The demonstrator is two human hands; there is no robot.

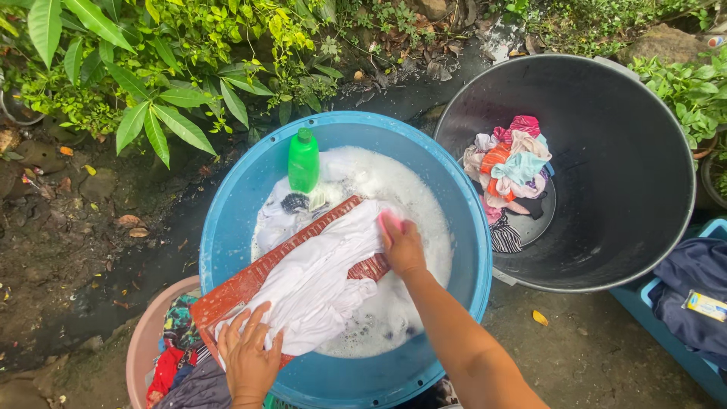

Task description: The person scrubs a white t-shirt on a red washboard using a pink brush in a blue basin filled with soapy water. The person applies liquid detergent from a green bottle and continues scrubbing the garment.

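A white garment [318, 280] lies spread over a red-brown ribbed washboard [242, 284] that slants across a blue basin [227, 204] of soapy water. My left hand [248, 356] presses flat on the near end of the garment, fingers apart. My right hand [401, 246] is closed around a pink bar of soap [391, 222] and rests it on the upper edge of the cloth. A green plastic bottle [304, 160] stands in the suds at the far side of the basin.
A big dark tub [628, 189] to the right holds a heap of coloured clothes [509, 170]. A pink basin [144, 341] with garments sits at lower left. Dark blue cloth lies in a blue crate [685, 291] at right. Leafy plants and wet ground lie beyond.
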